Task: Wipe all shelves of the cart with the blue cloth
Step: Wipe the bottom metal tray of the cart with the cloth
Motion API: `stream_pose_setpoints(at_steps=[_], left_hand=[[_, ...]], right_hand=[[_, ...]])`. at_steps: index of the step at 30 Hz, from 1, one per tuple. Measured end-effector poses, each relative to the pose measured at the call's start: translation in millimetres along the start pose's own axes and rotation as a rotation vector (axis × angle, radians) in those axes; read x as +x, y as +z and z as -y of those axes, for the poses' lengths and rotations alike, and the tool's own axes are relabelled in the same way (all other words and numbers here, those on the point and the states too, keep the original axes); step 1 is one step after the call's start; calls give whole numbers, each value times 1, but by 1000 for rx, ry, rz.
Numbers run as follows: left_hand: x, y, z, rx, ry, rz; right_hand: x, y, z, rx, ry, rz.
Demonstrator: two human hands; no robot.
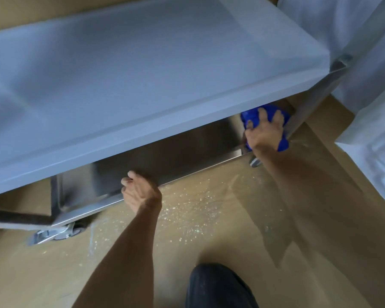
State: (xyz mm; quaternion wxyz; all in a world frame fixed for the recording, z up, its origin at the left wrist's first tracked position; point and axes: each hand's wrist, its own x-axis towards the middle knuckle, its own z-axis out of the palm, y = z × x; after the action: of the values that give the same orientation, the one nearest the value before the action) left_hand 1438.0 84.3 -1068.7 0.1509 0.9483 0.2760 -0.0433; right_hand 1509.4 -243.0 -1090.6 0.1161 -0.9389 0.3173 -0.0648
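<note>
Brown floor, speckled with pale flecks, fills the lower view beneath a steel cart; the hands are well apart, each at the cart's lower shelf. Right hand lies spread over the blue cloth, fingers curved over its bunched folds and pressing it down at the right end of the lower shelf, close to the corner post; the cloth shows above the fingertips and again below the heel of the hand; how much of it lies under the palm cannot be told. Left hand grips the front rim of the same shelf near its middle, fingers curled over the edge and the thumb side toward the floor; it holds nothing else. Over both hands the pale top shelf juts out and hides most of the lower one. At the left a caster wheel sits under the cart's corner; another caster shows just below the right wrist. White sheeting hangs along the right side; a dark-trousered knee rises at the bottom edge.
</note>
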Motion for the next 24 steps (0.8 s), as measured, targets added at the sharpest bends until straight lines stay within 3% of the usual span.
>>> stream_pose_setpoints(at_steps=[3, 7, 11, 14, 16, 17, 19, 21, 23, 24], left_hand=[[2, 3, -6, -7, -50, 59], [1, 1, -5, -74, -57, 86], [-14, -29, 25, -599, 23, 36], [-20, -57, 84, -784, -313, -211], [-8, -75, 136, -793, -589, -380], [2, -84, 163, -746, -643, -439], [21, -101, 212, -606, -565, -409], [33, -114, 238, -499, -296, -302], [39, -121, 241, -456, -81, -227], [41, -124, 236, -449, -55, -222]], right_hand=[[-20, 10, 20, 56, -61, -61], [-94, 25, 82, 157, -468, -22], [-203, 35, 140, 315, -724, 126], [-270, 39, 170, 318, -897, 200], [-300, 44, 191, 292, -970, 235], [-313, 46, 202, 278, -1008, 239], [-341, 54, 223, 229, -1074, 229], [-374, 61, 248, 179, -1095, 210], [-406, 65, 271, 182, -1031, 199], [-418, 68, 280, 200, -986, 198]])
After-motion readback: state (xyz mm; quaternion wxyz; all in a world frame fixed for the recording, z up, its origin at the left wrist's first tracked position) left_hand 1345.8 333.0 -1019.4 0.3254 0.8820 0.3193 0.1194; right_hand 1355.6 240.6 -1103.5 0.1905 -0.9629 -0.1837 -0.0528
